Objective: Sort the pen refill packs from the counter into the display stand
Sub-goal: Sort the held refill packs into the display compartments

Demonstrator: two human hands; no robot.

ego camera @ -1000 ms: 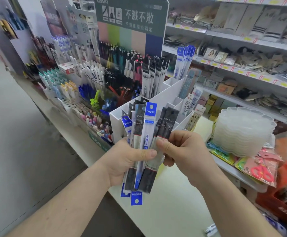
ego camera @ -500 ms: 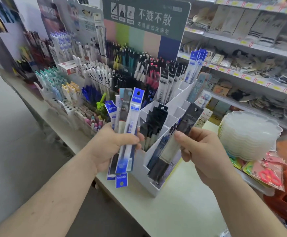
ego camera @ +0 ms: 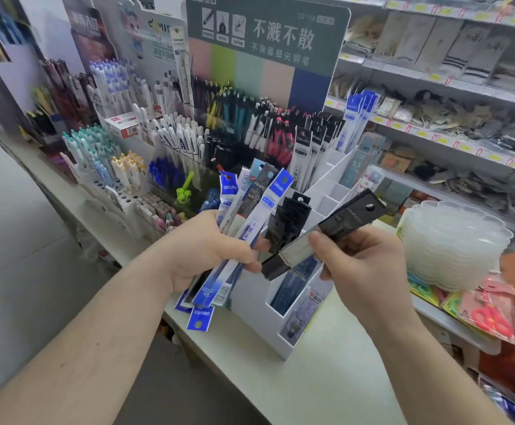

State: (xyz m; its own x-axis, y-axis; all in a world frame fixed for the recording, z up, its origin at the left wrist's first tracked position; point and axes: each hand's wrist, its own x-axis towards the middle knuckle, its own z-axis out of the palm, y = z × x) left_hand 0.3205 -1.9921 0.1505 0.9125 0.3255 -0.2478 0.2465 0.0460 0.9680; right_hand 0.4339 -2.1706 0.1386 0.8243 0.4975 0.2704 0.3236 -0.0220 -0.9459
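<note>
The right hand (ego camera: pixel 369 268) pinches one long black refill pack (ego camera: pixel 323 237) above the white compartmented display stand (ego camera: pixel 284 342). The left hand (ego camera: pixel 207 250) grips a fan of blue and grey refill packs (ego camera: pixel 247 228). Next, I think, the black one must slide into the slot with matching black packs (ego camera: pixel 290 216).

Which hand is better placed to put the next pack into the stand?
Right hand: it pinches one black pack above the white stand. Left hand grips the bundle.

Stationery shop: price-tagged shelves (ego camera: pixel 452 87), pen displays (ego camera: pixel 189 139), white counter (ego camera: pixel 326 388).

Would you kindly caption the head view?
Right hand lifts black refill pack over white display stand; left hand grips the rest.
</note>
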